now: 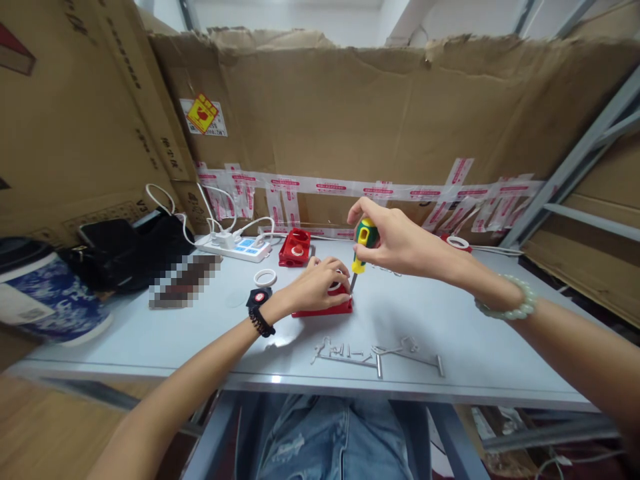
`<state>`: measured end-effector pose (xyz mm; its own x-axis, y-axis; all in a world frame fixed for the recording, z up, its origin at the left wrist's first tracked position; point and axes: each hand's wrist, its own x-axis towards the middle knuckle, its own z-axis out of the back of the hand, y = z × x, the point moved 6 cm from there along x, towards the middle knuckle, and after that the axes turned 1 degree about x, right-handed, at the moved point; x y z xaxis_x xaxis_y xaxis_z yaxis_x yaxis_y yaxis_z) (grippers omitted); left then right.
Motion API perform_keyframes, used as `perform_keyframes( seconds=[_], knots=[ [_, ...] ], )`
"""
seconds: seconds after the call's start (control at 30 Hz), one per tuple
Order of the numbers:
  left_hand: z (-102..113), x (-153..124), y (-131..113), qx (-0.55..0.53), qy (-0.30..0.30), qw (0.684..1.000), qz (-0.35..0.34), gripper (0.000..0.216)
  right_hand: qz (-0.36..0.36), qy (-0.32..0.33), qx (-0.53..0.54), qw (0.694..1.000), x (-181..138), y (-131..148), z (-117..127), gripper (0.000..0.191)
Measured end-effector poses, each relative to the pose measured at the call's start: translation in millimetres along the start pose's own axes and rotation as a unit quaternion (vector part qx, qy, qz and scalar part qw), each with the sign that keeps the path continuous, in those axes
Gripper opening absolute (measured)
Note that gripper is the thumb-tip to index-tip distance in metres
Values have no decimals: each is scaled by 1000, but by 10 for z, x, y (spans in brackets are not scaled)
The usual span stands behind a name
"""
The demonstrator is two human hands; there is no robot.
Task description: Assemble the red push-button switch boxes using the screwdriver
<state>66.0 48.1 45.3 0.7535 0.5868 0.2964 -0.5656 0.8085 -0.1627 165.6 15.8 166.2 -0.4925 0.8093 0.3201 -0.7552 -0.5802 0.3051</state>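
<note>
We face a wide cardboard panel [350,120], crossed low down by printed tape [330,189], that stands behind the back edge of our desk [480,333]. A blue-and-white tub [75,303] stands at the desk's left end, and a black bag [125,250] lies just behind it, toward the back left corner. Along the back edge, left of the middle, we have a power strip [250,251] with white plugs and cables in it.

Our left hand [323,283], a watch [259,297] on its wrist, is curled over a red block [325,311] in the middle of the desk; the fingers are bent down onto it and cover much of its top. Our right hand [395,237], with a bead bracelet [507,310] at the wrist, is closed around the handle of a green and yellow screwdriver [367,233]. We hold it tilted, shaft down to the right end of the block; we cannot tell whether the tip is seated in anything.

A second red block [295,248] sits near the back edge, just right of the strip. Two T-shaped rods [379,367] lie near the front edge, right of its middle. A white ring [265,278] lies flat left of our left hand. Smallest, a few screws [345,350] lie beside the left rod, near the front edge.
</note>
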Motion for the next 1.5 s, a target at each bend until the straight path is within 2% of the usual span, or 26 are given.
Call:
perform_keyframes(
  seconds=[0.33, 0.53, 0.67, 0.8, 0.93, 1.1, 1.2, 1.3, 1.37, 1.43, 1.5],
  knots=[
    [-10, 11, -89, -71, -2, 997, -20, 26, -5, 10, 6, 1000, -53, -63, -26, 29],
    [-7, -58, -210, -23, -3, 999, -33, 27, 9, 28, 21, 999, -99, -67, -30, 30],
    [-53, -181, -326, -16, 25, 998, -55, 20, 5, 28, 26, 999, -127, -80, 6, 32],
    [-30, -317, -293, -27, 14, 998, -53, 14, 4, 12, 25, 1000, -157, -122, 61, 31],
    [-50, -413, -201, 46, -12, 998, -31, 13, -1, -17, 29, 999, -173, -151, 128, 32],
    [-239, -464, -326, 134, -10, 989, -67, 9, -34, -51, 22, 998, -100, -218, 132, 30],
    [-303, -482, -420, 122, 5, 988, -91, 13, -32, -74, 8, 997, -11, -292, 69, 30],
    [-256, -477, -434, 96, 1, 990, -99, 13, -29, -84, 12, 996, 73, -378, -35, 30],
    [-147, -446, -355, 87, -40, 993, -74, 13, -24, -85, 20, 996, 114, -415, -104, 29],
    [-15, -404, -198, 82, -97, 992, -17, 16, -19, -81, 26, 996, 146, -433, -164, 30],
    [67, -367, -12, 72, -126, 989, 42, 32, -16, -77, 27, 997, 171, -436, -207, 30]
  ],
)
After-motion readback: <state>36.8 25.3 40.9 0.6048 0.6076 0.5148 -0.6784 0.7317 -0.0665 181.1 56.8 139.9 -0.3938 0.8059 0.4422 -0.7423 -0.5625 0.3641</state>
